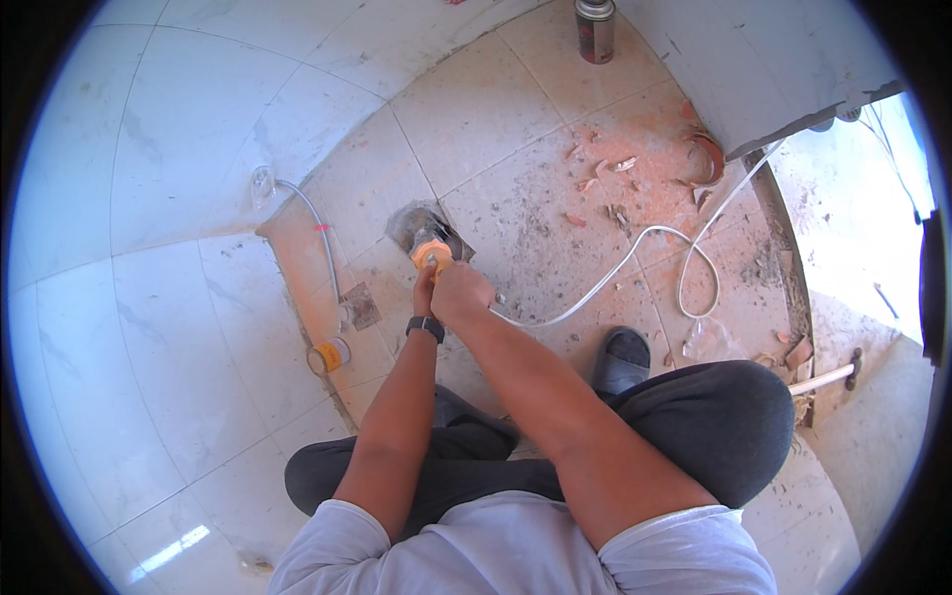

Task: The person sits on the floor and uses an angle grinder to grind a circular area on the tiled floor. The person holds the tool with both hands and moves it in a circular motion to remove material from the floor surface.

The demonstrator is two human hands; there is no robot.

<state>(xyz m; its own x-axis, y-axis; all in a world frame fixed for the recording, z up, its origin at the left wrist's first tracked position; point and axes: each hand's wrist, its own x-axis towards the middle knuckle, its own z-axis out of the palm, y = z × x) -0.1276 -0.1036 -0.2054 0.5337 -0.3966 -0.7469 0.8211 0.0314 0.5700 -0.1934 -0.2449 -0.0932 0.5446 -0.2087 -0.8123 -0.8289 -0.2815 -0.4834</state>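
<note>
Both my hands are together over a rough, broken-out hole [409, 223] in the tiled floor. An orange round-ended object [432, 254] sits at the hole's near edge, in front of my fingers; its exact kind is unclear. My left hand [424, 290], below a dark wristwatch [425, 327], is closed against its lower side. My right hand [463, 293] is wrapped over the near end, hiding most of what it grips. A white cord [595, 288] emerges from beneath my right forearm and loops off to the right; where it begins is hidden.
Orange pipe shards [706, 164] and grit litter the floor to the right. A spray can [596, 32] stands at the back. By the left wall are a small yellow-labelled tin [328, 355] and a flexible hose [325, 238]. My sandalled foot [622, 362] is close by.
</note>
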